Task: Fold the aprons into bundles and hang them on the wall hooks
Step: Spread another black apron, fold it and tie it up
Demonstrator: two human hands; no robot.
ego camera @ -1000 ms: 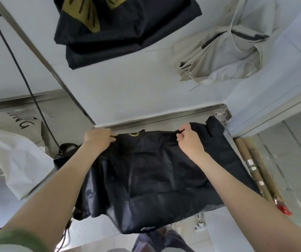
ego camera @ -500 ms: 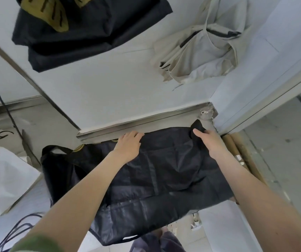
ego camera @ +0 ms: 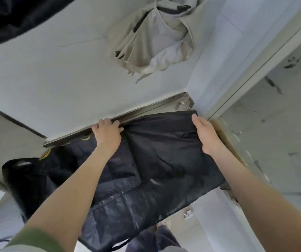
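A black apron lies spread over a steel counter, one half folded across the other. My left hand presses on its far edge near the middle, fingers curled over the fabric at the wall. My right hand grips the apron's far right corner. A beige apron bundle hangs on the white wall above. Part of another black apron hangs at the top left.
The steel counter's back rim runs along the white wall. Cardboard tubes stand by my right wrist beside a glass partition. A black strap loop trails off the apron's left end.
My left hand has moved right and forward to the apron's far edge. My right hand has shifted to the far right corner. The view has swung to the right and closer.
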